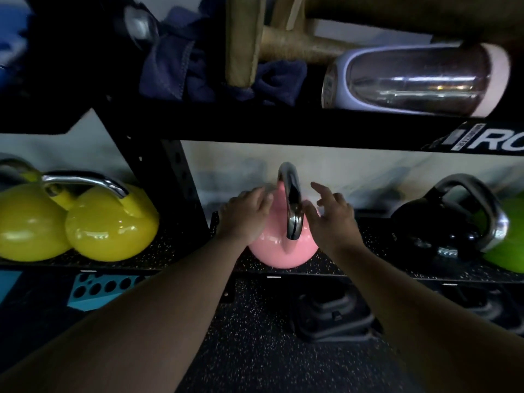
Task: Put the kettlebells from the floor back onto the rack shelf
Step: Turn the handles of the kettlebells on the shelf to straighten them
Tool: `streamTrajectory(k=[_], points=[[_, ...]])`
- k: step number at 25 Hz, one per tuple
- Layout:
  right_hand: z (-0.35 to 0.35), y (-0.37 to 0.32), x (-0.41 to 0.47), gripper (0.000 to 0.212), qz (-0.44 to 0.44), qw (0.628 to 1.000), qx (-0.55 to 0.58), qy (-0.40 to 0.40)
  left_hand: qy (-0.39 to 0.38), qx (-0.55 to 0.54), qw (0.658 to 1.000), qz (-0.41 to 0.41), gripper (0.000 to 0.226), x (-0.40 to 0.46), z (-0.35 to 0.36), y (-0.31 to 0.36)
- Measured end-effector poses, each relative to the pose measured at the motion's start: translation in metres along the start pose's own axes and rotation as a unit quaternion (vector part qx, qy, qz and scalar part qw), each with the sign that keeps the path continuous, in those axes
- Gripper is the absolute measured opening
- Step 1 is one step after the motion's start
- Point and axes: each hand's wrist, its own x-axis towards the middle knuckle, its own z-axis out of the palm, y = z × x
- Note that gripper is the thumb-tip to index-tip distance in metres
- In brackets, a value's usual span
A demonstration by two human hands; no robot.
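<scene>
A pink kettlebell [283, 248] with a chrome handle stands upright on the speckled rack shelf [175, 251], in the middle of the view. My left hand [245, 215] rests against its left side, fingers loosely curved. My right hand [330, 214] hovers at its right side with fingers spread, close to the handle and holding nothing. Two yellow kettlebells [110, 225] sit on the shelf to the left. A black kettlebell [436, 228] and a green one [507, 251] sit to the right.
A black upright post [173, 182] of the rack stands just left of the pink kettlebell. The upper shelf [283, 126] carries blue cloths [184, 72], a wooden piece and a metal bottle [411, 80]. Below lie a black weight [331, 316] on the speckled floor and a blue perforated block [96, 290].
</scene>
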Motion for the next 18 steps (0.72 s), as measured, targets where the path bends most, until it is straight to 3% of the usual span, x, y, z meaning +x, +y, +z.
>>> streamTrajectory(k=[5, 12, 18], points=[[-0.010, -0.026, -0.029, 0.056, -0.099, 0.985, -0.139, 0.019, 0.054, 0.127, 0.990, -0.011, 0.049, -0.041, -0.052, -0.033], [0.066, -0.122, -0.044, 0.054, -0.205, 0.970, -0.130, -0.014, 0.204, 0.264, 0.943, 0.002, 0.032, -0.070, -0.125, -0.118], [0.176, -0.239, -0.048, 0.047, -0.243, 0.964, -0.103, -0.039, 0.178, 0.286, 0.941, -0.014, 0.043, -0.072, -0.212, -0.224]])
